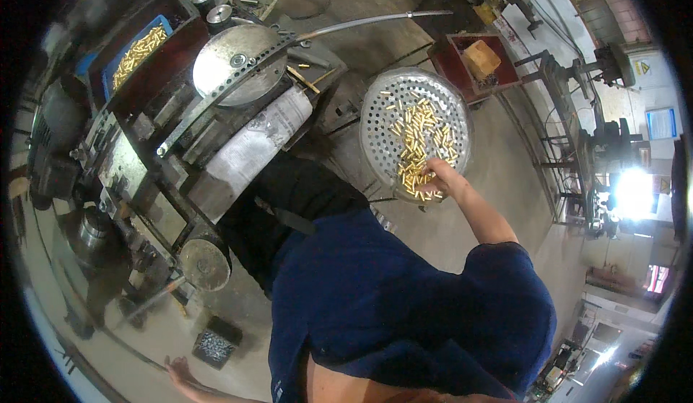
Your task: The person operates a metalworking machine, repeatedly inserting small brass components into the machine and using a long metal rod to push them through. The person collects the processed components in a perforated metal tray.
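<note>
While your right hand (442, 179) reaches down into the small brass pieces (415, 139), they lie heaped from the middle of the perforated metal tray (377, 125) to the side nearest you, a few loose around the holes. Your left hand (180, 373) is well apart, out at lower left, near a square bin (229, 326) of silvery parts. Can't tell from this angle whether either grip is spread or pinching. Machine disc (224, 60) sits on your left, blue tray (169, 26) with more brass beyond it; red box (450, 45) holds a yellowish block (481, 59).
</note>
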